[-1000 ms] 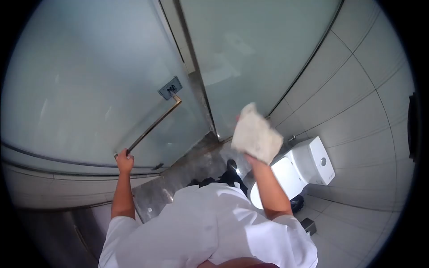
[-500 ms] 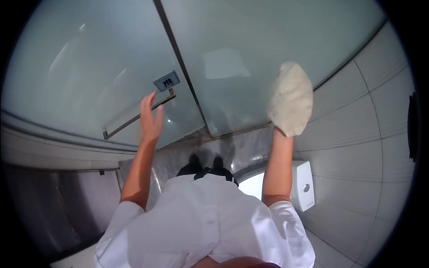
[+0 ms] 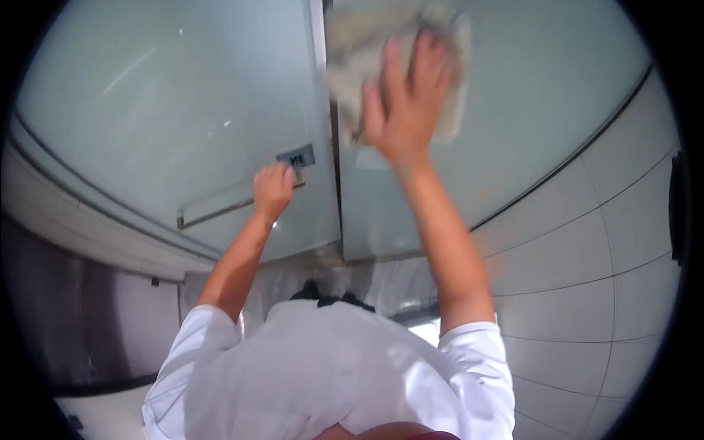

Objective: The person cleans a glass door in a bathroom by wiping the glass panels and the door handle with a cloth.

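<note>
Cloth (image 3: 353, 64) beneath the spread-open right hand (image 3: 409, 103), left hand (image 3: 273, 189) curled closed around the door handle (image 3: 220, 212).

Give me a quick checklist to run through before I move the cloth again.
1. Left hand on the door handle: ok, fingers appear closed around it.
2. Right hand on the cloth: ok, fingers spread over it.
3. Cloth flat against the glass panel: cannot tell, it is blurred.
4. Sign fully uncovered: not ok, the left hand overlaps its lower edge.
5. Footing steady: cannot tell, the shoes are mostly hidden.
</note>
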`<action>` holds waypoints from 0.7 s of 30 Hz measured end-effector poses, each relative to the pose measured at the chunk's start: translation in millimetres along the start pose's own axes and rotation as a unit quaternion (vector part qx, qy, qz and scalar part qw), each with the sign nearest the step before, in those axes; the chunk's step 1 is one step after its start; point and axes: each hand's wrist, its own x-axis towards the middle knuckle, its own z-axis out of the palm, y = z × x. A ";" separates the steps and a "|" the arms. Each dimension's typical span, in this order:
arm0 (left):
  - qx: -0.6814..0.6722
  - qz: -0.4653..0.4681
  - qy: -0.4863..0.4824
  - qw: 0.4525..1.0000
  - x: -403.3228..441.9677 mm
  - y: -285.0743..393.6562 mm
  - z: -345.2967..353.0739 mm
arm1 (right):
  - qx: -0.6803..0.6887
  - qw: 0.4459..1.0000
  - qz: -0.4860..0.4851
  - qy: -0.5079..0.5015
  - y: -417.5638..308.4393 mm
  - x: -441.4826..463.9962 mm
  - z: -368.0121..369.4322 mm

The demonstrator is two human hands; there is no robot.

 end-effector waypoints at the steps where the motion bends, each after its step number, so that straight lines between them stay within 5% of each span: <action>1: 0.035 -0.039 -0.068 0.996 -10.3 -24.1 12.0 | -0.003 0.999 -0.007 -0.045 -7.0 -32.1 0.6; 4: 0.009 -0.106 -0.250 0.962 -31.9 -71.8 45.4 | -0.030 0.996 -0.013 -0.086 -8.8 -60.4 1.8; 11: 0.022 -0.060 -0.213 0.975 -31.3 -63.8 43.0 | -0.068 0.994 -0.081 -0.012 6.9 99.8 -6.8; 14: 0.015 -0.118 -0.321 0.940 -24.7 -53.4 29.3 | -0.133 0.990 -0.049 -0.010 0.9 141.7 -10.6; 17: 0.028 -0.076 -0.339 0.937 -30.8 -57.9 34.1 | -0.095 0.994 -0.053 0.033 6.1 104.7 9.3; 21: 0.025 0.040 -0.384 0.922 -37.9 -43.4 35.3 | -0.063 0.997 0.004 -0.052 -13.8 -51.7 20.6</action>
